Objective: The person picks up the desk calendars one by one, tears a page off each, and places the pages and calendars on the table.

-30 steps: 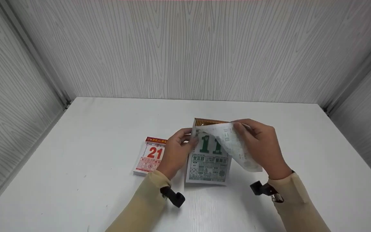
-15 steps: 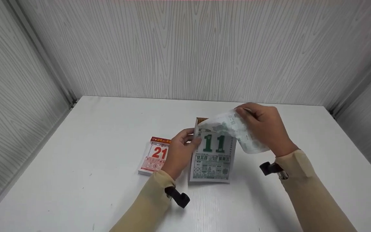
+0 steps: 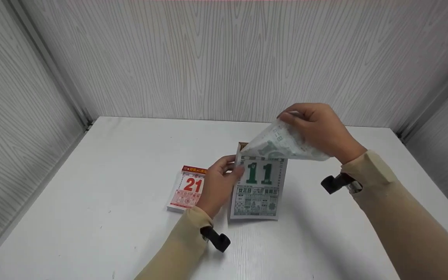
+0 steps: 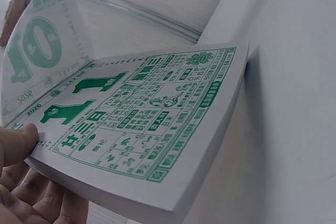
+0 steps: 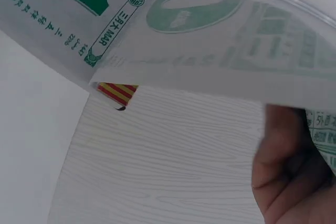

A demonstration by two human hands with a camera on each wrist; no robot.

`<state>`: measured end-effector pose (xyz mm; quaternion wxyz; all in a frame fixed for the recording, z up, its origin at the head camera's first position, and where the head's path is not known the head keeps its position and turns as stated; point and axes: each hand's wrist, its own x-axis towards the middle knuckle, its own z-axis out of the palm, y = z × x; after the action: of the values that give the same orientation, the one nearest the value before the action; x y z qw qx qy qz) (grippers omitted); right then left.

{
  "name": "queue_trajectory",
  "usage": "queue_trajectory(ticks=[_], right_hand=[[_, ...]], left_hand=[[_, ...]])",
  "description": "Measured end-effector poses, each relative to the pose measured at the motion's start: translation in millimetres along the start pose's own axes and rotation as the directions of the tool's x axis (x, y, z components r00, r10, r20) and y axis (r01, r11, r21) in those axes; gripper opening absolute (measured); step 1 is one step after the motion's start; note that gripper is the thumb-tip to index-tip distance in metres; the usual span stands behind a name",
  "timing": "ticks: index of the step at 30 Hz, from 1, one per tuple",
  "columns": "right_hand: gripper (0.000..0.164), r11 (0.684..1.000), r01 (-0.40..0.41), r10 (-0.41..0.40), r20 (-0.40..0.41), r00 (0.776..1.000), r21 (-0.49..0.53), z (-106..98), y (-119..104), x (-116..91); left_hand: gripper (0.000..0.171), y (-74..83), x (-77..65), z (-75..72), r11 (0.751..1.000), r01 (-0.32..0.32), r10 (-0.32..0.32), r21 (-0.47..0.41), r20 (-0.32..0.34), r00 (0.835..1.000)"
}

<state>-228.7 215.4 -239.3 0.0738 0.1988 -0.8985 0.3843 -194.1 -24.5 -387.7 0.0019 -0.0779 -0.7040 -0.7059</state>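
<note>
My left hand (image 3: 217, 184) grips a tear-off calendar (image 3: 256, 200) by its upper left edge. The thumb lies on the front and the other fingers are behind the pad. A large green 11 shows on the pad. My right hand (image 3: 319, 130) pinches a thin lifted page (image 3: 274, 142) above and to the right of the calendar. That page (image 4: 50, 56) carries a green 10 in the left wrist view and still meets the pad along its top. Red and yellow stripes of the header (image 5: 118, 93) show in the right wrist view.
A second calendar (image 3: 187, 190) with a red 21 and a red header lies left of my left hand, which partly covers it. Both calendars are on a white table (image 3: 130, 163). Wood-grain panels (image 3: 224, 58) stand at the back and both sides.
My right hand has moved up, taking the page higher and folding it back over the top. More of the page with 11 is uncovered. The left hand keeps its grip.
</note>
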Motion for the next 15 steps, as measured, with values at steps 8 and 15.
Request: queue_trajectory(ticks=[8,15], right_hand=[[0.020,0.992,0.093,-0.098,-0.055,0.994,-0.088,0,1,5],[0.022,0.992,0.089,-0.096,-0.082,0.992,-0.091,-3,14,2]], left_hand=[[0.037,-1.0,3.5,3.9,1.000,0.002,-0.002,0.014,-0.015,1.000],[0.037,-0.9,3.3,10.7,1.000,0.004,-0.004,-0.009,-0.008,1.000]])
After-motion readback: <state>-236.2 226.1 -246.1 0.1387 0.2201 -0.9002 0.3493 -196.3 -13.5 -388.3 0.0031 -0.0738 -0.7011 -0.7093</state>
